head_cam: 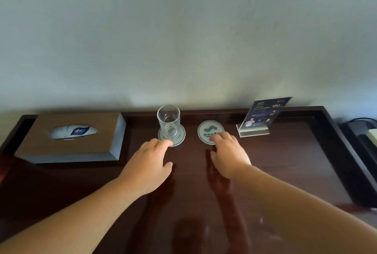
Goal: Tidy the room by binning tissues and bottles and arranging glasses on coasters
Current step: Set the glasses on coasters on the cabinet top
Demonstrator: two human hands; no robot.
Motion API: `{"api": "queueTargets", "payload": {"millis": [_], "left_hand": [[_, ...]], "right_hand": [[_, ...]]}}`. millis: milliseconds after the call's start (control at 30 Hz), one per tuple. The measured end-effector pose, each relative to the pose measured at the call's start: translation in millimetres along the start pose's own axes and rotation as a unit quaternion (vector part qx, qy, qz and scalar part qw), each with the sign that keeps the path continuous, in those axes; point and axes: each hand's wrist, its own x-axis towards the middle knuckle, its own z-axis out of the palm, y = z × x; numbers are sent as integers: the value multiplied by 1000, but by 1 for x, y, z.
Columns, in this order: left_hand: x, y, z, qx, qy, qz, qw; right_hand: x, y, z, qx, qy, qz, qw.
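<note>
Far out to the left of both hands, a wooden tissue box (71,137) is sitting on the dark worktop (285,168), well clear of the work. The left hand (150,164) is lying palm down with fingers loosely spread, gripping nothing, its fingertips (166,143) touching the near rim of the left coaster (182,135). A clear handled glass (169,121) is standing upright on that coaster, just beyond the fingertips.

The right hand (228,155), likewise unclenched and empty, is resting its fingertips (219,137) on the near part of the bare right coaster (206,129). Beyond and to the right of this hand, an acrylic sign stand (263,116) is leaning back near the wall.

The step looks like squaring the two coasters into a neat pair. Light, flat pressure should be sliding them without lifting an edge; the left one wants a slow push, since the glass could be tipping or skating. No second glass, bottle or loose tissue is showing here.
</note>
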Motion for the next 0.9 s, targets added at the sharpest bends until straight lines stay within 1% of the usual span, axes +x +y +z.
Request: {"api": "queueTargets", "payload": {"millis": [167, 267, 400, 534, 667, 767, 901], "left_hand": [[-12, 25, -11, 5, 4, 40, 999], [-18, 43, -20, 1, 4, 87, 996], [-32, 68, -22, -11, 0, 151, 988], [-58, 95, -4, -16, -28, 204, 978], [-77, 118, 13, -22, -41, 230, 972], [-86, 129, 25, -24, -48, 230, 972], [-92, 141, 39, -18, -51, 213, 975]], "right_hand": [[-61, -9, -10, 48, 26, 5, 998], [-103, -12, -17, 69, 56, 26, 996], [-160, -13, -24, 91, 90, 83, 988], [-224, -2, -21, 119, 126, 160, 972], [-270, 20, -13, 147, 148, 231, 950], [-290, 40, -14, 165, 168, 275, 932], [-289, 71, -17, 194, 179, 300, 917]]}}
